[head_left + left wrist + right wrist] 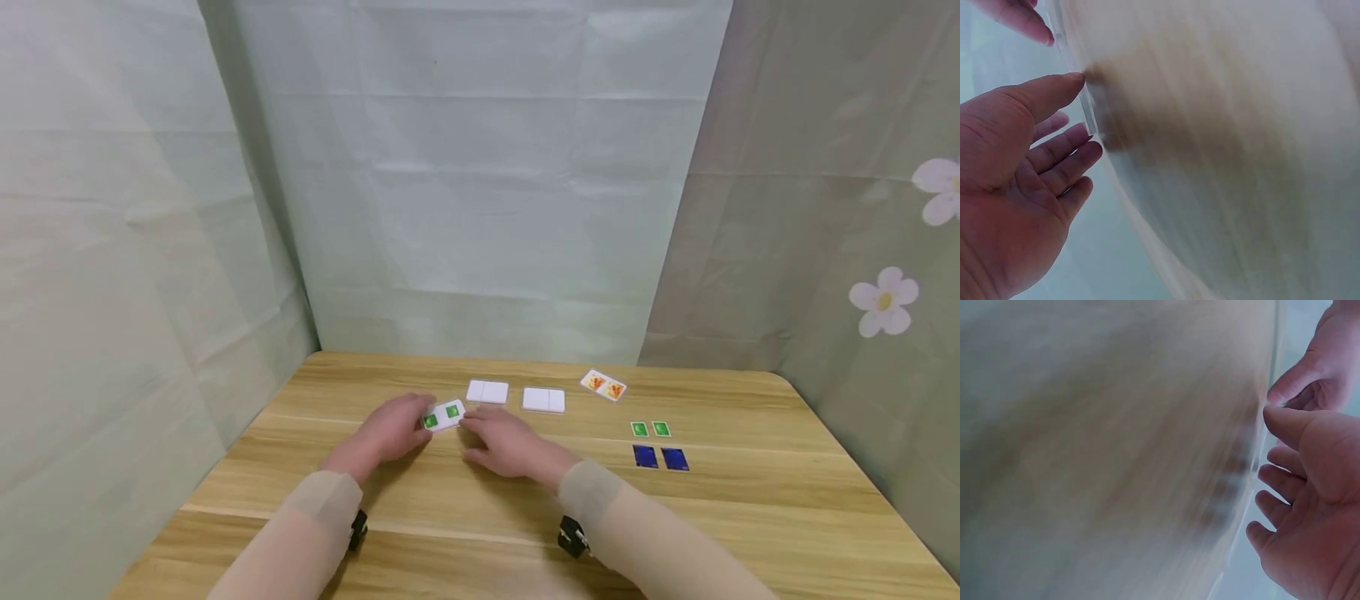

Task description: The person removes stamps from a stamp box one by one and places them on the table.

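Note:
In the head view, a white rectangular card point(453, 421) with two green squares lies slightly tilted between the hands, low over the wooden table. My left hand point(392, 429) holds its left end, index finger at the far edge and thumb at the near one. The right hand point(504, 442) has its fingertips right at the card's right end, fingers loosely bent and close to the tabletop. Seen from the left wrist, the card's thin edge point(1089, 115) runs by the left thumb and fingers point(1057, 165). From the right wrist, my right fingers point(1282, 482) are spread along the table surface.
Behind the hands lie two blank white cards point(487, 392) point(543, 400), each with a middle line. Farther right is a white card with two orange pictures point(603, 385). Two small green squares point(661, 429) and two dark blue squares point(675, 459) lie at the right.

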A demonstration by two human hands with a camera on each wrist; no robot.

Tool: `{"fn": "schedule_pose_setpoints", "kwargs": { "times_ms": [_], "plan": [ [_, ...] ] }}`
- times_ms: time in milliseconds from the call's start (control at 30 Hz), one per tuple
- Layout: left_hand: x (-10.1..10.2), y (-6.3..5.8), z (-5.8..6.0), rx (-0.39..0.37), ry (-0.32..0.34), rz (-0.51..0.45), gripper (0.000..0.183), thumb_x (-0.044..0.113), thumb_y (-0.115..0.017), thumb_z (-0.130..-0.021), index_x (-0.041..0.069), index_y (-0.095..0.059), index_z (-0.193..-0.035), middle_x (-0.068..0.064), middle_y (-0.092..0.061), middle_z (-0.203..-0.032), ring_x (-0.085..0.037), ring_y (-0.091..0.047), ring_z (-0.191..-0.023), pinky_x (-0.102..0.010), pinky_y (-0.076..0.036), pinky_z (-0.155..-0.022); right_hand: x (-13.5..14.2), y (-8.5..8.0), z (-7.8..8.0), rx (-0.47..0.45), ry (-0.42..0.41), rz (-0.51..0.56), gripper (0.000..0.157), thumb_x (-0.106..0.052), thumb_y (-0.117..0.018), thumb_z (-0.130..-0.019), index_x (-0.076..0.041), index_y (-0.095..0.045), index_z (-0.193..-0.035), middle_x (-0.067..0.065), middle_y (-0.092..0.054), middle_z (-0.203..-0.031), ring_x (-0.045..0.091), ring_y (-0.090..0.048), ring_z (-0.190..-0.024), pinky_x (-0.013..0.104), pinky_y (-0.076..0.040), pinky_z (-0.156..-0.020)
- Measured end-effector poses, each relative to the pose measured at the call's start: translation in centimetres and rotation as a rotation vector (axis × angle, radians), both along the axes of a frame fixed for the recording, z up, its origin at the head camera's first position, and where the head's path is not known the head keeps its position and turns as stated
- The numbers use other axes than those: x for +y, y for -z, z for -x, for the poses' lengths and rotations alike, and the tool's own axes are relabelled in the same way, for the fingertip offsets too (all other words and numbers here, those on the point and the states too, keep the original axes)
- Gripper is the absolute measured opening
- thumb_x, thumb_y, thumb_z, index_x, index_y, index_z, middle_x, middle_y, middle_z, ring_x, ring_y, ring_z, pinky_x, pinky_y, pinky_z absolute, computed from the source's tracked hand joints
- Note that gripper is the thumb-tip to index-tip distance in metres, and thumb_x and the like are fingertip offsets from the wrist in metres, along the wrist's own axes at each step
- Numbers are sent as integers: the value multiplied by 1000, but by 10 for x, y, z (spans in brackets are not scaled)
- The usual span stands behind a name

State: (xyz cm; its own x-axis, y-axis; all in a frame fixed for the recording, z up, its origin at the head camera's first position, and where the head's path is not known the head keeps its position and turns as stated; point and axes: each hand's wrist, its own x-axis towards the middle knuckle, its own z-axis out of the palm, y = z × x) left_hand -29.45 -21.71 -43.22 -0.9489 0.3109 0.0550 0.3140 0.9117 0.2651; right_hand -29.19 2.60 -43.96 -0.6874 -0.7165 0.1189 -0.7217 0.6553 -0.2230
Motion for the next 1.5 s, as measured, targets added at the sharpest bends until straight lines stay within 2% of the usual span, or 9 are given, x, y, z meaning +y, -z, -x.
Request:
{"fn": "schedule_pose_setpoints", "kwargs": {
  "times_ms": [300,433,867,1000,1200,1500],
  "plan": [
    [16,0,-7,5,43,-27,57,14,-88,-96,-4,-66,-145,-18,-71,-128,-28,-68,-108,-52,-56,-103,25,1,-12,-66,-32,32,56,-26,-75,-108,0,-60,-154,19,-56,-161,38,-48,-152,50,-37,-127],
    [26,1,-11,21,61,-40,55,15,-88,-96,-4,-67,-142,-18,-72,-126,-27,-67,-105,-51,-56,-100,39,2,-19,-88,-52,54,56,-25,-75,-108,0,-60,-155,20,-56,-161,39,-48,-152,51,-38,-126],
    [57,1,-21,7,134,-71,56,13,-90,-93,-4,-68,-142,-19,-72,-131,-30,-68,-113,-52,-56,-105,77,-3,-45,-220,10,54,59,-31,-75,-107,-9,-59,-159,13,-53,-166,34,-46,-155,54,-38,-125],
    [66,2,-22,-6,167,-75,57,14,-90,-94,-4,-67,-143,-18,-72,-131,-28,-68,-111,-51,-56,-103,89,-3,-52,-233,16,62,59,-32,-75,-107,-10,-58,-160,11,-53,-166,33,-47,-154,53,-39,-125],
    [79,1,-27,-12,206,-78,58,14,-90,-94,-4,-66,-144,-19,-71,-137,-32,-68,-120,-52,-54,-108,107,-3,-63,-251,10,92,59,-31,-75,-108,-9,-58,-160,13,-52,-166,34,-48,-153,55,-41,-124],
    [99,3,-32,-7,249,-75,60,16,-90,-93,-2,-67,-145,-18,-70,-139,-32,-67,-123,-52,-54,-109,129,-5,-76,-268,36,120,59,-33,-74,-108,-9,-58,-160,14,-54,-163,36,-51,-151,58,-43,-121]
  ]
}}
